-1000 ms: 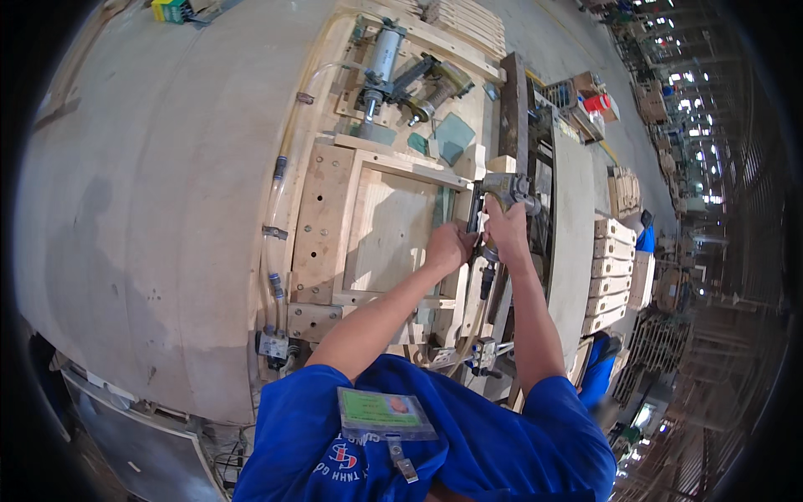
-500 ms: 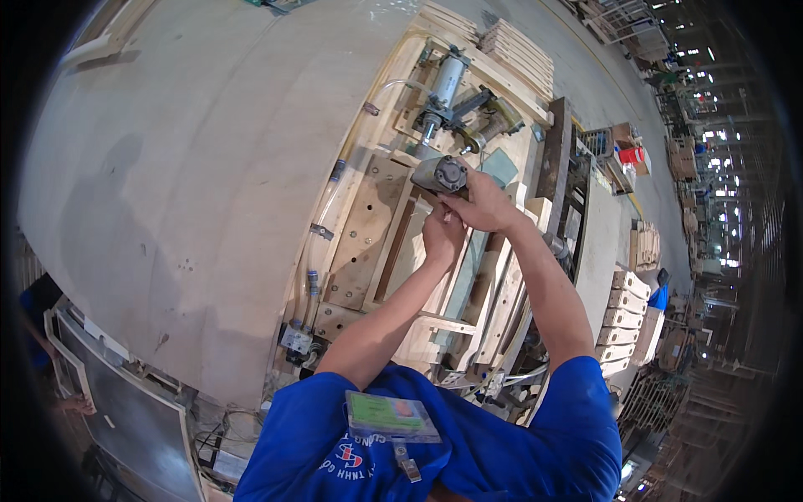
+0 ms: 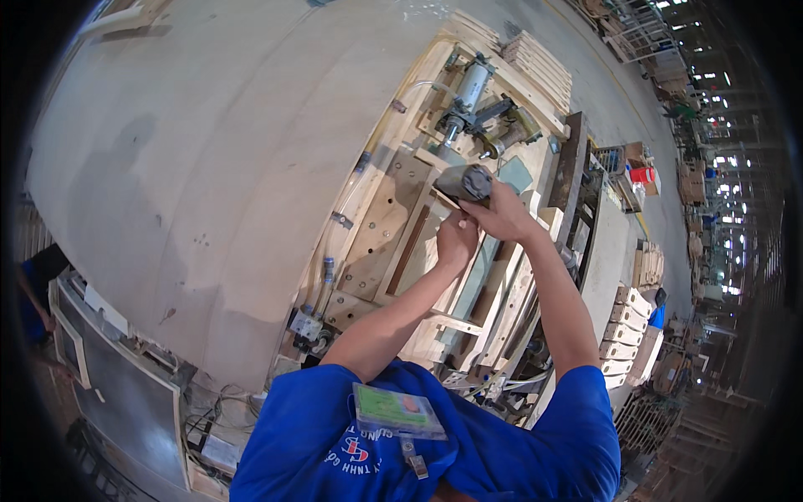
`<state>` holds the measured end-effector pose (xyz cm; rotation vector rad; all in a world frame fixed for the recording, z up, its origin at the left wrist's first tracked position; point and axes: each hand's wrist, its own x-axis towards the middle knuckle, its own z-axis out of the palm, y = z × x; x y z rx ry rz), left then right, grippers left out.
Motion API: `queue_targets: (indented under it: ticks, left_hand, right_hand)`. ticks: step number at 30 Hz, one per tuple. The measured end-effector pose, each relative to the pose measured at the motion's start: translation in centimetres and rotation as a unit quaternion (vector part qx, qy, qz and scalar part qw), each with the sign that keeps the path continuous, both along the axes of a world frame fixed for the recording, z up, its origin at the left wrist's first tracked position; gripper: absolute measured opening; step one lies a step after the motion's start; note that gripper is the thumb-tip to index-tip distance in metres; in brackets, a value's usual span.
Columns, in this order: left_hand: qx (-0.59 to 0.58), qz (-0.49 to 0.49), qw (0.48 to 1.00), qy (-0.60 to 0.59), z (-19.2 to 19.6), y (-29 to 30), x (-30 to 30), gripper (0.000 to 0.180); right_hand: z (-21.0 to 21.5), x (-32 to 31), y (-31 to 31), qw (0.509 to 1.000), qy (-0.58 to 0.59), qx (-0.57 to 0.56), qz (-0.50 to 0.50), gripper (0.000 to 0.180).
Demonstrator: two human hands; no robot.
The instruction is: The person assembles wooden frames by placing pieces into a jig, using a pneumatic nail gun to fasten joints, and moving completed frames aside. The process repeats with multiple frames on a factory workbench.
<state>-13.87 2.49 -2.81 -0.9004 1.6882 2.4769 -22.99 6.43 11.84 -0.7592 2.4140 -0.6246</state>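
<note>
My right hand (image 3: pixel 508 212) is closed around a grey nail gun (image 3: pixel 465 181), whose round capped head points up toward me. Just below the gun's head, my left hand (image 3: pixel 457 239) has its fingers pinched together. What lies between those fingers, if anything, is hidden. Both hands are over a light wooden frame (image 3: pixel 411 269) lying in a wooden jig (image 3: pixel 358 266) fitted with bolts. Beyond the gun, a silver air cylinder (image 3: pixel 473 84) is mounted on the jig. Beside it lies a second air tool (image 3: pixel 517 132), its worn body on its side.
A wide plywood board (image 3: pixel 209 167) fills the left. Stacked wooden slats (image 3: pixel 539 67) stand at the far end, and shaped wooden pieces (image 3: pixel 623 330) are piled to the right. A dark beam (image 3: pixel 570 159) edges the jig. Another person's arm (image 3: pixel 33 297) shows at the far left.
The whole view has shifted, so the bench sits a little further right and lower. The nail gun's head tilts slightly differently; both hands keep their hold beside each other.
</note>
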Motion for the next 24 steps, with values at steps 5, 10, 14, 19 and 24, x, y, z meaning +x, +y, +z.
queue_targets:
  ticks: [5, 10, 14, 19, 24]
  left_hand:
    - [0.040, -0.074, 0.995, -0.048, 2.9, -1.4, 8.2, 0.025]
    - [0.220, -0.049, 0.969, -0.100, 4.1, -2.7, 17.7, 0.025]
    - [0.252, -0.047, 0.958, -0.124, 3.0, -3.5, 19.6, 0.028]
    - [0.272, -0.070, 0.954, -0.105, 3.2, -4.1, 20.2, 0.025]
    - [0.236, -0.116, 0.958, -0.113, 2.8, -4.7, 20.1, 0.017]
  right_hand:
    - [1.9, 7.2, 0.5, 0.997, -0.073, -0.001, 0.014, 0.051]
    - [1.2, 13.9, -0.5, 0.979, -0.199, -0.020, 0.048, 0.052]
    - [0.4, 15.3, -1.3, 0.976, -0.206, -0.022, 0.072, 0.048]
    - [0.5, 16.4, -2.1, 0.979, -0.180, -0.006, 0.095, 0.047]
    - [1.1, 17.5, -2.5, 0.984, -0.151, 0.009, 0.093, 0.047]
